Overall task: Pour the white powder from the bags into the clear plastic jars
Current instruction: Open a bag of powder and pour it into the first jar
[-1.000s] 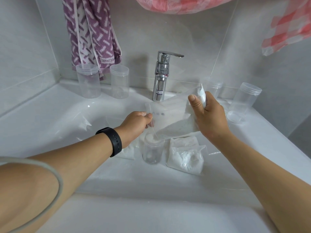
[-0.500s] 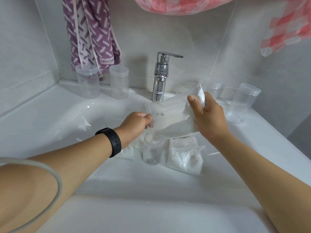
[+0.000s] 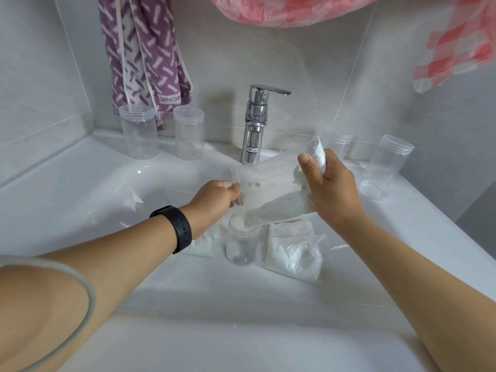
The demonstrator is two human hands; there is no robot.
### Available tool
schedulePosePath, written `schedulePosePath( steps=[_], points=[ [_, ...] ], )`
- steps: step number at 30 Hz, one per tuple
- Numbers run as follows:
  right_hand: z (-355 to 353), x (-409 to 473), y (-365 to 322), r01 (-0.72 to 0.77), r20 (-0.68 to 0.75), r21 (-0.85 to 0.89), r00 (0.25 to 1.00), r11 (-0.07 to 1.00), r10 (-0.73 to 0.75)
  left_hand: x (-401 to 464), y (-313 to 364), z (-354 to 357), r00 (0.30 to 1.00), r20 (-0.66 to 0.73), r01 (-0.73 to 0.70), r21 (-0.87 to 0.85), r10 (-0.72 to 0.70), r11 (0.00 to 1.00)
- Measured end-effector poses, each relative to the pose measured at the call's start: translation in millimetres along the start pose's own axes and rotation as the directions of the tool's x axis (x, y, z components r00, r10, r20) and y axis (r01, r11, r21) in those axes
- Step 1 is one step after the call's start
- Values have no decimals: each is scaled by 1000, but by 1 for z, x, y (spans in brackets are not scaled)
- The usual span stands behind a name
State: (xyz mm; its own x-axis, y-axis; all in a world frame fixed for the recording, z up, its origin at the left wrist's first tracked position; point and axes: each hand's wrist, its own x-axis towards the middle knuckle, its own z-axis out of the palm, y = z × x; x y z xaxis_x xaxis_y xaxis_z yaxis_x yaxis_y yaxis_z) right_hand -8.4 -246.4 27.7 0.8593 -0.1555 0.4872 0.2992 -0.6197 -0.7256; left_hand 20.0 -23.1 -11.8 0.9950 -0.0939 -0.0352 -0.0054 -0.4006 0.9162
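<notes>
A clear plastic bag (image 3: pixel 273 189) of white powder is held tilted over an open clear jar (image 3: pixel 241 241) standing in the white basin. My left hand (image 3: pixel 214 202) pinches the bag's lower open corner just above the jar's mouth. My right hand (image 3: pixel 327 189) grips the raised closed end. Powder has slid down to the low corner and is at the jar's rim. Another powder bag (image 3: pixel 294 251) lies right of the jar, and part of a third bag (image 3: pixel 201 244) shows under my left wrist.
Two lidded clear jars (image 3: pixel 139 131) (image 3: pixel 189 132) stand back left below a purple towel (image 3: pixel 145 57). A chrome tap (image 3: pixel 255 124) rises behind the bag. Back right are an open jar (image 3: pixel 386 159), its lid (image 3: pixel 373 189), and a smaller jar (image 3: pixel 342 147). Pink checked cloth (image 3: pixel 456 47) hangs overhead.
The powder has slid further down the bag toward the low corner over the jar. Both hands hold nearly the same place.
</notes>
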Motion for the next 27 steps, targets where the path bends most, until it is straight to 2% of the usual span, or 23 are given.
schedulePosePath(
  steps=[27],
  points=[
    [2,0,-2,7,1,-7,1000,1000,-7,1,-2,-2,1000,7,6,-14,-6,1000]
  ],
)
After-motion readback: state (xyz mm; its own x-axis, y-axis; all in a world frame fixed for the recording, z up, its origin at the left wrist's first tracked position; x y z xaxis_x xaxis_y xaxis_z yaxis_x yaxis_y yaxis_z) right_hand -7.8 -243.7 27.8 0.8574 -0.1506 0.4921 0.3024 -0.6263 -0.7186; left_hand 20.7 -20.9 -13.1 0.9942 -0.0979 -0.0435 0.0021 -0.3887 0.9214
